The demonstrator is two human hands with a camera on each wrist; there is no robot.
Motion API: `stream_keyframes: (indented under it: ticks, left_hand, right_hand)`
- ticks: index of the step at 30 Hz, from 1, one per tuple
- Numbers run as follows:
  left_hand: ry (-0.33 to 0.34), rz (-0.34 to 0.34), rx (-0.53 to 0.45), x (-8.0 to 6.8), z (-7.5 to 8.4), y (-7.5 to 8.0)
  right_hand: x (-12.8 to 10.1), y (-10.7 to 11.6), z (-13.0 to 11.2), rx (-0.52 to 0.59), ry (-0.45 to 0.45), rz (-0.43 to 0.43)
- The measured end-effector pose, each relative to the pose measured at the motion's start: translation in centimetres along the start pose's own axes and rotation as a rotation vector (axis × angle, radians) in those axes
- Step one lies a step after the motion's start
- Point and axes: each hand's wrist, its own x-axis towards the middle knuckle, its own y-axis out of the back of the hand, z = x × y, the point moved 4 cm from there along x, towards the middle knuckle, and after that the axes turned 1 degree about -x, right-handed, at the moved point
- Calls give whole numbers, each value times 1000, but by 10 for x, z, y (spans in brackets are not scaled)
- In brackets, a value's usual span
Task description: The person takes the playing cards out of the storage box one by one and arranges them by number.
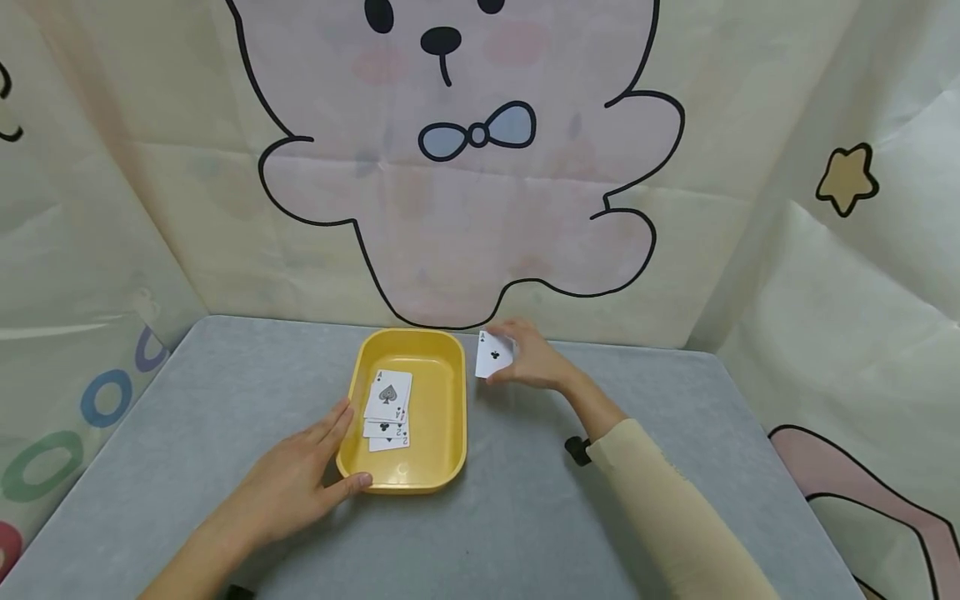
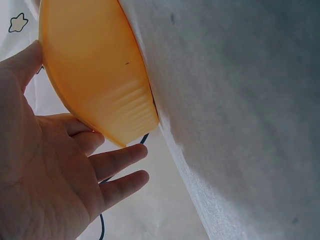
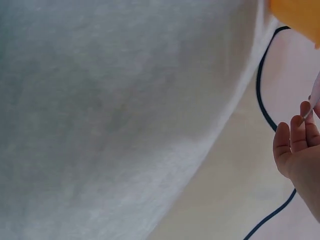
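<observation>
My right hand (image 1: 531, 357) holds a playing card, the ace of clubs (image 1: 489, 360), by its edges between thumb and fingers. It is just right of the yellow tray (image 1: 438, 417), over the table. In the right wrist view the hand (image 3: 302, 155) shows at the right edge with a sliver of the card (image 3: 314, 97). My left hand (image 1: 303, 471) touches the tray's left side and near-left corner, fingers fairly straight. The left wrist view shows its thumb and fingers against the tray's rim. Inside the tray lie overlapping cards, an ace of spades (image 1: 387, 393) uppermost and twos partly covered.
The table has a grey cloth (image 1: 510, 517). Behind it hangs a cream backdrop (image 1: 697, 250) with a cartoon animal, meeting the table's far edge close behind the tray. More printed sheet stands along the left and right sides.
</observation>
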Motion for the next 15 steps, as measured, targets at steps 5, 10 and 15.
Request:
stream_keyframes:
  ticks: [5, 10, 15]
  left_hand:
    - [2, 5, 2, 0, 0, 1]
    - [3, 1, 4, 0, 1, 1]
    - [3, 6, 4, 0, 0, 0]
  right_hand:
    - [4, -7, 12, -40, -7, -27]
    - [8, -16, 22, -59, -24, -60]
    - [12, -24, 31, -65, -16, -93]
